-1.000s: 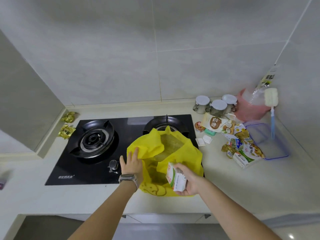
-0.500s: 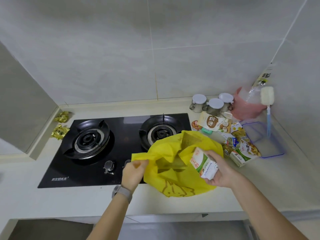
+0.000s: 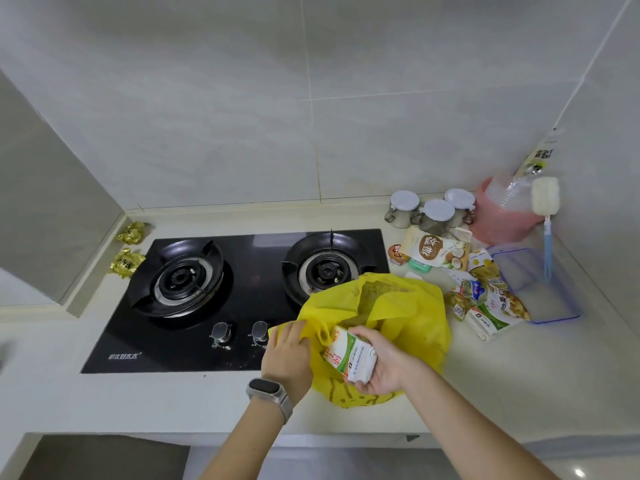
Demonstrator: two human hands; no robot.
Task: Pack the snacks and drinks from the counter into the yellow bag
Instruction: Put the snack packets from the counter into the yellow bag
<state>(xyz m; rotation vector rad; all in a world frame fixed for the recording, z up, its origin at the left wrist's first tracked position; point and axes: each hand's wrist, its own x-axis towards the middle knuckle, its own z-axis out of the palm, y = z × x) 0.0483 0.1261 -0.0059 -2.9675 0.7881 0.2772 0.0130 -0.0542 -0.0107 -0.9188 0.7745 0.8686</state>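
Note:
A crumpled yellow bag [image 3: 408,317] lies on the counter at the stove's right front corner, its mouth open upward. My left hand [image 3: 289,355] grips the bag's left rim. A white and green drink carton [image 3: 349,355] is held in my right hand [image 3: 384,365], tilted at the bag's front opening. More snacks lie to the right: a coconut drink pouch [image 3: 433,251], a pile of snack packets [image 3: 485,292] and a second white carton [image 3: 483,323]. Two gold snack packets [image 3: 128,247] sit left of the stove.
A black two-burner gas stove [image 3: 214,289] fills the counter's middle. Three lidded glass jars [image 3: 429,213] stand at the back right beside a pink container [image 3: 498,216]. A clear blue-rimmed tray [image 3: 540,289] and a hanging sponge brush [image 3: 546,209] are at the far right.
The bag has shifted right off the burner. My right hand has carried the carton down to the bag's front opening, and my left hand has followed right, still on the rim.

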